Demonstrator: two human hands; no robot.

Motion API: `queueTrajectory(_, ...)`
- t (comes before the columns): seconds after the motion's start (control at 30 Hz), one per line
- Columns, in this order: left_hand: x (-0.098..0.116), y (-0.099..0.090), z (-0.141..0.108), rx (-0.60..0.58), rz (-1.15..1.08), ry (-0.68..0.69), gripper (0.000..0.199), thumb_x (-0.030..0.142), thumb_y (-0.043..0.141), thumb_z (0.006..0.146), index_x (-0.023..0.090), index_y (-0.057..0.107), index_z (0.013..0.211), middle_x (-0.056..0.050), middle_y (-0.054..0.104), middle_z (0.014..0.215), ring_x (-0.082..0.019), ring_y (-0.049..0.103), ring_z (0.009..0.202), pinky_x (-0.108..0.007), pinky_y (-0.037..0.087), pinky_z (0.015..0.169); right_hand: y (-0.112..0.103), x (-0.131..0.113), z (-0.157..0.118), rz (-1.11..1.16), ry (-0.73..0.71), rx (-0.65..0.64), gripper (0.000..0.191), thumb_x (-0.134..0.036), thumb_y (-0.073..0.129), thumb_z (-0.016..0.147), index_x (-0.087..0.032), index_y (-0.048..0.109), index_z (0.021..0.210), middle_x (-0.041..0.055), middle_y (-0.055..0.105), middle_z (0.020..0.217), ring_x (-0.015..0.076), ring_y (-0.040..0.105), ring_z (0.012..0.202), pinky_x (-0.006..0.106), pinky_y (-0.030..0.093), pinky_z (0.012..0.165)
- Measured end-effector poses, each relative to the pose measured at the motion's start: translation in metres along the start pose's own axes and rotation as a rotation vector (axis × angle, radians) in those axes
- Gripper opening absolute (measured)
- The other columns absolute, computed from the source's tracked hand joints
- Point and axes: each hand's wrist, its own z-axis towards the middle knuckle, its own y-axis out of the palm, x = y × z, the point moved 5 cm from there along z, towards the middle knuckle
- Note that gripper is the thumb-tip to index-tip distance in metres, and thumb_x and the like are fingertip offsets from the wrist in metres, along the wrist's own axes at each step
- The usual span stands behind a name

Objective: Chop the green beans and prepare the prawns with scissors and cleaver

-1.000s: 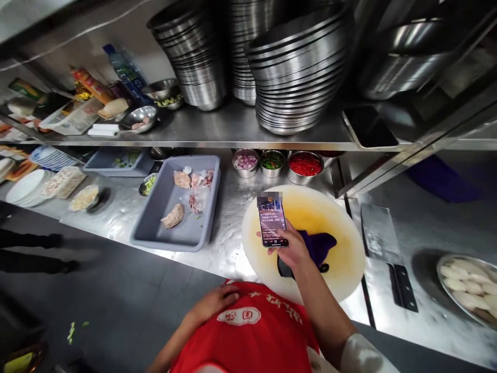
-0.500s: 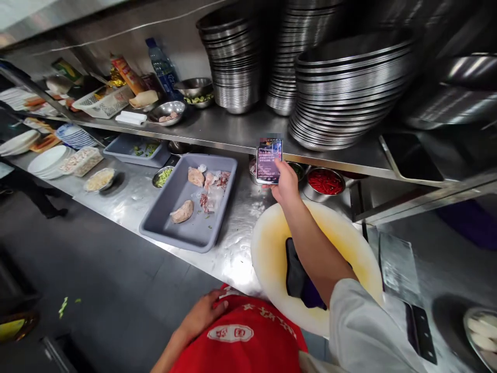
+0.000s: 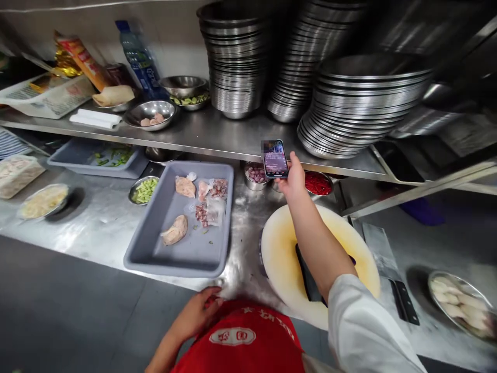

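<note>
My right hand (image 3: 292, 176) is stretched forward, wrapped round a lit smartphone (image 3: 275, 159) at the edge of the steel shelf. Text and a picture glow on its screen. Below my forearm lies a round white cutting board (image 3: 279, 243), yellowed in the middle, with a dark flat item (image 3: 308, 274) partly covered by my arm. My left hand (image 3: 199, 310) rests with fingers stretched out against my red apron (image 3: 267, 344), close to the counter edge. Ahead of it is a grey tub (image 3: 147, 254) with pieces of meat (image 3: 175, 230) and a bagged portion inside.
Tall stacks of steel bowls (image 3: 238, 67) stand on the shelf (image 3: 186, 137). Under it are bowls of shallots (image 3: 256, 173) and red chillies (image 3: 317, 184). A cleaver (image 3: 378, 243) lies right of the board, beside a bowl of white pieces (image 3: 460, 303). Chopped greens (image 3: 144, 190) sit left.
My view has shifted, so the shelf's left items appear further left and larger. The phone stays in my right hand and is now slightly tilted. My left hand remains at the apron.
</note>
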Motion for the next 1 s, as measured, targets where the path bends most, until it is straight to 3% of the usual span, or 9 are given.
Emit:
queueTrajectory(0.1,-0.002,-0.055,0.002,-0.033,-0.078,0.091,0.055,0.056,0.053,0.090,0.022,0.065,0.132,-0.008,0.069,0.130,-0.026,0.065,0.116,-0.034,0.047,0.103,-0.004,-0.003,0.003,-0.006,-0.050,0.044,0.052,-0.071,0.055,0.087,-0.021,0.052,0.073,-0.0034,0.055,0.056,0.0110,0.050,0.040,0.020,0.031,0.032)
queueTrajectory(0.2,-0.006,-0.122,0.014,0.078,-0.116,0.126,0.056,0.060,0.051,0.089,0.021,0.067,0.127,-0.008,0.073,0.122,-0.026,0.067,0.109,-0.034,0.051,0.097,-0.013,-0.005,-0.001,0.007,-0.093,0.115,0.052,-0.070,0.047,0.091,-0.022,0.051,0.072,-0.0007,0.057,0.060,0.0136,0.057,0.048,0.022,0.038,0.036)
queueTrajectory(0.33,-0.025,-0.206,0.047,0.340,0.072,0.083,0.054,0.055,0.049,0.089,0.015,0.069,0.119,-0.011,0.073,0.116,-0.028,0.068,0.108,-0.037,0.050,0.098,-0.030,-0.002,-0.014,0.050,-0.168,0.237,0.046,-0.057,0.041,0.099,-0.023,0.050,0.068,0.0038,0.059,0.068,0.0140,0.063,0.060,0.026,0.053,0.053)
queueTrajectory(0.43,-0.049,-0.241,0.078,0.389,0.297,0.061,0.047,0.044,0.049,0.088,0.012,0.068,0.117,-0.017,0.070,0.125,-0.031,0.065,0.116,-0.039,0.045,0.106,-0.036,-0.003,-0.029,-0.012,-0.223,0.256,0.042,-0.051,0.042,0.099,-0.023,0.052,0.070,0.0052,0.060,0.070,0.0152,0.067,0.068,0.029,0.059,0.066)
queueTrajectory(0.53,-0.068,-0.247,0.105,0.365,0.384,0.127,0.045,0.043,0.049,0.087,0.014,0.069,0.114,-0.017,0.070,0.124,-0.030,0.063,0.122,-0.040,0.041,0.111,-0.036,-0.016,-0.047,-0.156,-0.352,0.283,0.025,-0.044,0.065,0.087,-0.022,0.054,0.081,-0.0001,0.062,0.072,0.0156,0.067,0.068,0.032,0.061,0.066)
queueTrajectory(0.6,-0.078,-0.244,0.118,0.379,0.363,0.170,0.046,0.046,0.048,0.087,0.016,0.069,0.114,-0.015,0.070,0.125,-0.029,0.063,0.122,-0.039,0.041,0.112,-0.030,-0.029,-0.054,-0.246,-0.438,0.284,0.029,-0.034,0.078,0.075,-0.022,0.055,0.087,-0.0036,0.063,0.074,0.0134,0.067,0.066,0.030,0.062,0.065)
queueTrajectory(0.83,-0.091,-0.227,0.119,0.421,0.240,0.165,0.056,0.058,0.044,0.085,0.014,0.070,0.110,-0.018,0.070,0.121,-0.031,0.066,0.117,-0.043,0.047,0.108,-0.001,-0.051,-0.040,-0.493,-0.405,0.172,0.023,-0.033,0.075,0.076,-0.022,0.058,0.088,-0.0020,0.065,0.077,0.0147,0.066,0.071,0.039,0.061,0.079)
queueTrajectory(0.93,-0.096,-0.227,0.114,0.462,0.177,0.126,0.058,0.061,0.045,0.084,0.015,0.070,0.110,-0.017,0.070,0.122,-0.031,0.067,0.117,-0.042,0.048,0.107,0.013,-0.070,-0.029,-0.877,-0.622,0.195,0.025,-0.034,0.073,0.076,-0.022,0.061,0.094,0.0011,0.068,0.081,0.0212,0.066,0.080,0.047,0.057,0.089)
queueTrajectory(1.0,-0.100,-0.228,0.112,0.482,0.152,0.084,0.057,0.063,0.045,0.083,0.018,0.070,0.108,-0.015,0.071,0.122,-0.032,0.067,0.116,-0.042,0.048,0.106,0.028,-0.082,-0.017,-1.104,-0.780,0.121,0.031,-0.031,0.068,0.078,-0.022,0.062,0.107,0.0054,0.073,0.091,0.0256,0.068,0.091,0.050,0.053,0.095)
